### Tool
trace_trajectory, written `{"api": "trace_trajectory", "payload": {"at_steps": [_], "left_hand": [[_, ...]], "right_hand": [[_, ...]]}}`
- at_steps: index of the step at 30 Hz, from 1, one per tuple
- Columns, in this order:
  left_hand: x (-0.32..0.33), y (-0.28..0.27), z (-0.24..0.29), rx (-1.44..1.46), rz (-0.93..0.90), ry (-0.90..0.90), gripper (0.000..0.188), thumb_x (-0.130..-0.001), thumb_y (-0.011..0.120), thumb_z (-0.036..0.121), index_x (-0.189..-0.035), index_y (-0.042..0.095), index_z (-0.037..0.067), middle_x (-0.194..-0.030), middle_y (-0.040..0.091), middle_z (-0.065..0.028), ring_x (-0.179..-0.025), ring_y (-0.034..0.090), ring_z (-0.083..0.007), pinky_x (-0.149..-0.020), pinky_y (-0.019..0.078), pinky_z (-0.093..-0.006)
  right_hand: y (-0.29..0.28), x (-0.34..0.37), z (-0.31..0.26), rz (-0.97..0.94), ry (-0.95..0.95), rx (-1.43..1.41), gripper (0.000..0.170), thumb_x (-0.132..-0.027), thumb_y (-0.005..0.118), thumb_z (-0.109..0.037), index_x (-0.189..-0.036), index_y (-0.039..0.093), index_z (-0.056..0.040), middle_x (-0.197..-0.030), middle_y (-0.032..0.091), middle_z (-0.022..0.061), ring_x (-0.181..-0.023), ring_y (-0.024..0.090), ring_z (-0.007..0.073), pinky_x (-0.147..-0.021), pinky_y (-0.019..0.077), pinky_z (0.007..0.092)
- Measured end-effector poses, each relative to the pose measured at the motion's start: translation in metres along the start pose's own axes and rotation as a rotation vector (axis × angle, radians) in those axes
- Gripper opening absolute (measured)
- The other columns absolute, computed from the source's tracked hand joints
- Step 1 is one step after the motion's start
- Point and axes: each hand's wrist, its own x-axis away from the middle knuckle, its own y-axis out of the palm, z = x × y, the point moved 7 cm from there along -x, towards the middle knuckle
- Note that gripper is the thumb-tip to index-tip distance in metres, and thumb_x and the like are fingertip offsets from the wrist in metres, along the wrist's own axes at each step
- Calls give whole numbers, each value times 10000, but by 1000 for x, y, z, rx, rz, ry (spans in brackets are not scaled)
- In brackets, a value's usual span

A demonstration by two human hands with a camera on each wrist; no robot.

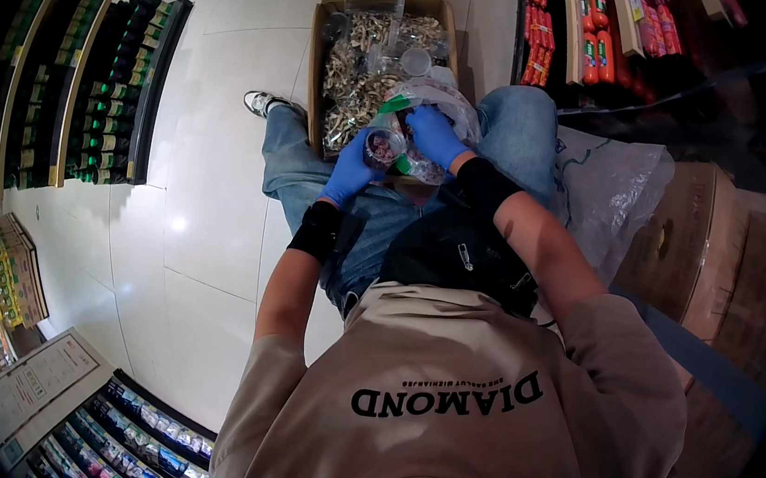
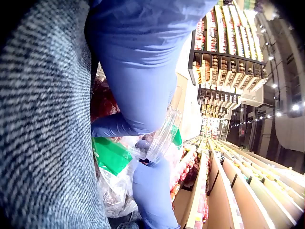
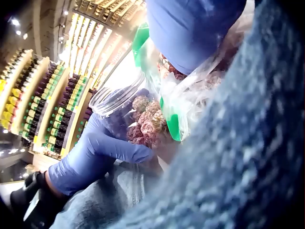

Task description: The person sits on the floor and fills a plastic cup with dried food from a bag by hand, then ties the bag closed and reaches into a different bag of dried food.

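Observation:
My gloved left hand [image 1: 350, 172] grips a clear plastic jar [image 3: 113, 101], its thumb lying along the side. Inside the jar sit wrinkled, pinkish-brown dried pieces [image 3: 148, 120], bunched toward the end nearer the bag in the right wrist view. Beside it, a clear plastic bag [image 1: 453, 106] with green printed parts rests between the thighs and holds more reddish pieces. My gloved right hand [image 1: 433, 135] reaches into the mouth of this bag. Its fingertips are hidden by the plastic, so I cannot tell whether they pinch anything.
An opened cardboard box [image 1: 315, 83] just ahead holds dried, sliced brown pieces [image 1: 353, 82] and some clear plastic containers [image 1: 415, 61]. Shelves of dark bottles [image 1: 117, 108] stand to the left, red packages [image 1: 598, 56] at upper right. Large cartons [image 1: 682, 233] and a plastic sheet [image 1: 608, 183] lie at right.

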Motion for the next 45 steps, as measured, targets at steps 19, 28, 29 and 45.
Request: {"api": "trace_trajectory", "payload": {"at_steps": [19,28,29,45], "left_hand": [[1,0,-4,79,20,6,708,-617,841,68,-1262,552,27,-1146,680,-154,-1074,664,-250,-940,517,-363],[0,4,-8,140,-18,-31,727,-608,805,-43,-1278,537,45,-1177,630,-57,-1086,601,-161,-973,494,-314],[0,4,-8,142,-23,-25,726,-605,800,-52,-1274,534,44,-1181,629,-56,-1086,600,-162,-970,495,-314],[0,4,1,123,-49,-39,748,-599,807,-28,-1289,530,55,-1184,628,-73,-1094,604,-179,-974,491,-333]], "right_hand": [[-19,-1,-4,-8,262,-696,162,-884,673,-145,-956,706,-4,-960,710,162,-876,684,256,-790,522,370],[-32,-5,-15,107,222,-1099,221,-863,761,-150,-1014,735,8,-887,706,56,-818,634,128,-762,507,281],[-40,-8,-25,26,159,-1095,218,-871,749,-124,-1053,733,-5,-891,706,53,-817,639,105,-758,515,266],[-47,0,-54,-194,-11,-676,314,-841,790,-192,-1144,755,-114,-811,686,48,-721,578,78,-698,495,279]]}}
